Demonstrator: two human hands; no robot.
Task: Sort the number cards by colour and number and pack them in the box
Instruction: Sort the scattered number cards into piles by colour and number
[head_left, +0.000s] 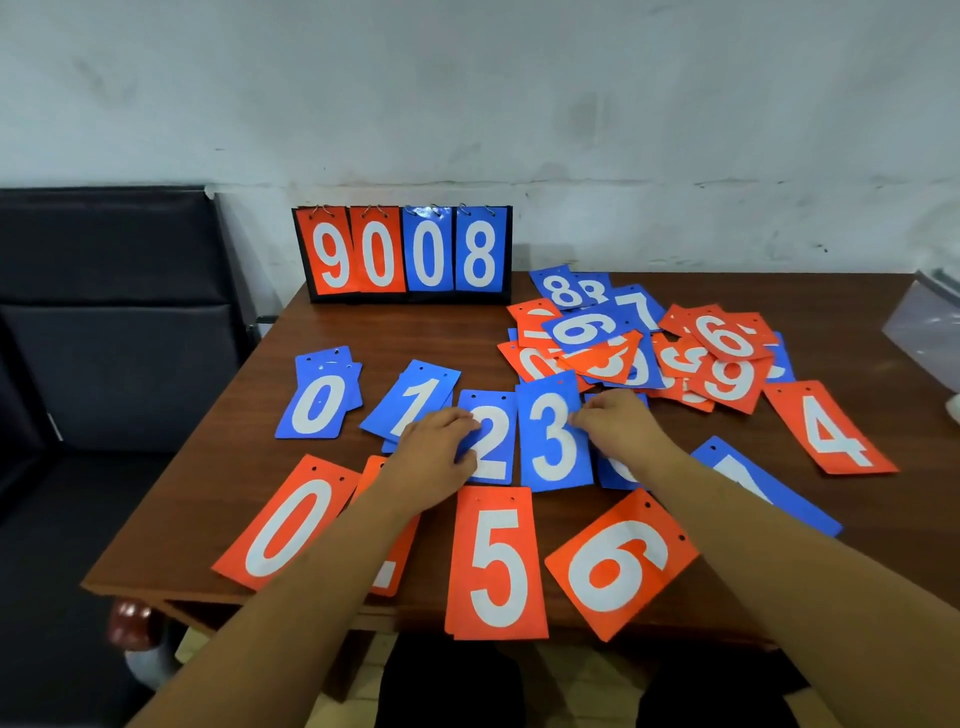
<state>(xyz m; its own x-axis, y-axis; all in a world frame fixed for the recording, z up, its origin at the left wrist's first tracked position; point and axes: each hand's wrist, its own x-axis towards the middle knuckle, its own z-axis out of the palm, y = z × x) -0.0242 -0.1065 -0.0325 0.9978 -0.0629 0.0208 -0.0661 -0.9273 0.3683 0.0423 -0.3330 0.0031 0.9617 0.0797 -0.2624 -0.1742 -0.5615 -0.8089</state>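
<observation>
Brown wooden table (415, 332), set against a scuffed white wall, carries the cards. Blue 2 (491, 447) and blue 3 (553, 441) lie side by side at mid-table, edges touching, extending a rising row from blue 0 (317, 402) and blue 1 (421, 395). The left hand (431, 452) pinches the left edge of blue 2, and the right hand (618, 421) nips the right edge of blue 3 with curled fingers, likely squaring both into line. Nearer the person runs an orange row: orange 0 (285, 525), a card hidden under the left forearm, orange 5 (496, 561) and orange 6 (618, 566). Keeping the colours in separate rows probably lets missing numbers show. An unsorted heap (639, 343) lies far right, with orange 4 (826, 428) beside it. A flip scoreboard (402, 254) stands at the back. I cannot pick out a box.
</observation>
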